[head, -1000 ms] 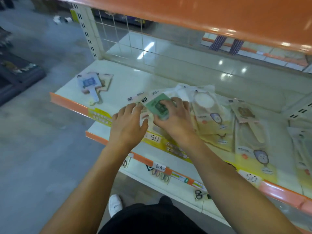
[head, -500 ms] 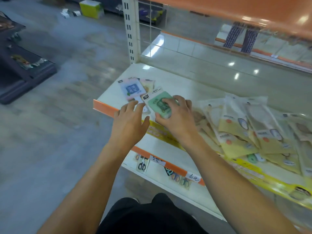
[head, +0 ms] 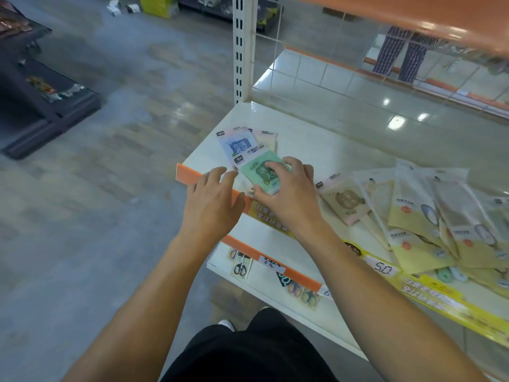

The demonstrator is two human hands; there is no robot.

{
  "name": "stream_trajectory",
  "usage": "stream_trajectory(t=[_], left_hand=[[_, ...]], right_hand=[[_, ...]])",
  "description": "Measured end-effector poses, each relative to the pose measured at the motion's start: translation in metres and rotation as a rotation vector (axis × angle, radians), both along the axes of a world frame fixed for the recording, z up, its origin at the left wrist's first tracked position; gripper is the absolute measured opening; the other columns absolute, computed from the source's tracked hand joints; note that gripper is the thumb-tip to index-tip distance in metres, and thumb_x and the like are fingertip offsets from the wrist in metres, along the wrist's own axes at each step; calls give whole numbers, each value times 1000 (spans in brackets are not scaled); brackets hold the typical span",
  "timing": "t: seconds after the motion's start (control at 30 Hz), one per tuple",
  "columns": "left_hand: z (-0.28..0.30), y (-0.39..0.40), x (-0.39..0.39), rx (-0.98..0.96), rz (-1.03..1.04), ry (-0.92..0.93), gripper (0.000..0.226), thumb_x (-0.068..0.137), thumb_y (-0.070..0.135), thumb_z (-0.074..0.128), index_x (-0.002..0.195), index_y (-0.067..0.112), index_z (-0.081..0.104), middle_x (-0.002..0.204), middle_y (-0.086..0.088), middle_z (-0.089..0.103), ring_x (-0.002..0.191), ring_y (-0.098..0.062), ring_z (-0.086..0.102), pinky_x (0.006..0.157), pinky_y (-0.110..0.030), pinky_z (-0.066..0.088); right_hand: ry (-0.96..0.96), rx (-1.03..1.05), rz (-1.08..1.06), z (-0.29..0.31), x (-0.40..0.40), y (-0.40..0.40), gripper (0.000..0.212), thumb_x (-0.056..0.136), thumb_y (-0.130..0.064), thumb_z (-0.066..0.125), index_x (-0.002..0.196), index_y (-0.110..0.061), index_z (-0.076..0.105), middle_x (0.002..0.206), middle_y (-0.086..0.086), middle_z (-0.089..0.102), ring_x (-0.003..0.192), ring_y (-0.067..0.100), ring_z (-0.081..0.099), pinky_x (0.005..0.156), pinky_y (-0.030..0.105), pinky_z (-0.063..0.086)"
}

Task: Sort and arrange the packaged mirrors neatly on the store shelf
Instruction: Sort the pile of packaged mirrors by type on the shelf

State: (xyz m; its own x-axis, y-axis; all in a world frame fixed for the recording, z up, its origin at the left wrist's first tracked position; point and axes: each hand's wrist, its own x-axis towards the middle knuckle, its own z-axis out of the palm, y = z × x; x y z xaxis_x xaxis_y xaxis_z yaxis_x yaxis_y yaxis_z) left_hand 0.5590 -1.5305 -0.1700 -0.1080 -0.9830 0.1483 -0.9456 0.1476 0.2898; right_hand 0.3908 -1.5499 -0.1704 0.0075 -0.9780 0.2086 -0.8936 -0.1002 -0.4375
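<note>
Where the white store shelf [head: 316,150] ends at its left corner, an orange front edge strip [head: 190,176] runs along the front, with a yellow label band [head: 429,293] and a "5.0" price tag [head: 385,269] further right. A slotted upright post [head: 241,48] stands at the back left corner; grey wood-pattern flooring [head: 110,161] lies beyond. A lower shelf [head: 275,288] carries packaged scissors [head: 241,266].

The green packaged mirror [head: 261,172] sits at the front left corner, overlapping a blue packaged mirror [head: 238,146] and a pink one [head: 265,137] behind it. The right hand [head: 289,194] grasps the green pack — fingers curled over its top, thumb at its near edge. The left hand [head: 212,201] is released, fingers relaxed, hovering over the front edge strip just left of the green pack; contact with the pack cannot be determined. A fanned pile of yellow packaged mirrors [head: 429,216] lies toward the right of the shelf, apart from both hands.
</note>
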Motion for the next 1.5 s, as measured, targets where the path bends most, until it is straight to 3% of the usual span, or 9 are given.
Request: stream_trajectory(t=[0.17, 0.4, 0.6, 0.7, 0.93, 1.23, 1.5], left_hand=[[5, -5, 2, -32, 21, 0, 46, 90, 38, 57, 131, 18, 50, 137, -9, 50, 122, -33, 50, 96, -44, 39], [13, -27, -3, -22, 85, -26, 47, 91, 39, 54, 133, 19, 48, 141, -8, 47, 127, -33, 44, 102, -47, 32], [11, -40, -7, -24, 82, -16, 44, 89, 36, 58, 128, 17, 53, 137, -9, 51, 120, -35, 51, 92, -46, 38], [9, -53, -5, -53, 36, -7, 42, 88, 36, 57, 123, 14, 57, 130, -11, 56, 112, -37, 56, 86, -46, 43], [9, -80, 8, -33, -92, 6, 46, 89, 38, 59, 128, 15, 53, 134, -11, 52, 117, -36, 53, 91, -46, 41], [5, -101, 40, -48, -185, -4, 43, 87, 37, 57, 124, 16, 57, 134, -9, 54, 114, -35, 56, 87, -44, 43], [2, -102, 51, -4, -285, 24, 46, 89, 37, 55, 131, 16, 52, 138, -8, 49, 123, -33, 49, 93, -47, 39]], right_hand=[[-44, 5, 20, 0, -1, -15, 59, 78, -51, 68, 130, -24, 58, 132, 6, 47, 117, 29, 37, 98, 35, 42], [-117, 20, 33, 1, 2, -42, 57, 78, -50, 67, 128, -25, 59, 131, 8, 47, 115, 29, 36, 97, 37, 43], [-127, 30, -10, -1, 1, -54, 56, 77, -51, 68, 125, -24, 60, 127, 7, 49, 113, 29, 37, 97, 36, 43], [-111, 35, -55, 1, 0, -61, 57, 78, -52, 69, 127, -23, 60, 131, 7, 48, 115, 29, 36, 100, 34, 40], [-131, 52, -206, -7, 14, -76, 56, 82, -53, 66, 128, -22, 59, 132, 8, 47, 116, 30, 36, 101, 36, 39], [58, 135, -408, -23, 49, -84, 65, 87, -62, 51, 130, -14, 47, 131, 12, 47, 114, 33, 40, 98, 40, 35], [55, 225, -497, -17, 56, -68, 77, 86, -73, 41, 143, -21, 38, 145, 9, 38, 126, 33, 34, 103, 44, 34]])
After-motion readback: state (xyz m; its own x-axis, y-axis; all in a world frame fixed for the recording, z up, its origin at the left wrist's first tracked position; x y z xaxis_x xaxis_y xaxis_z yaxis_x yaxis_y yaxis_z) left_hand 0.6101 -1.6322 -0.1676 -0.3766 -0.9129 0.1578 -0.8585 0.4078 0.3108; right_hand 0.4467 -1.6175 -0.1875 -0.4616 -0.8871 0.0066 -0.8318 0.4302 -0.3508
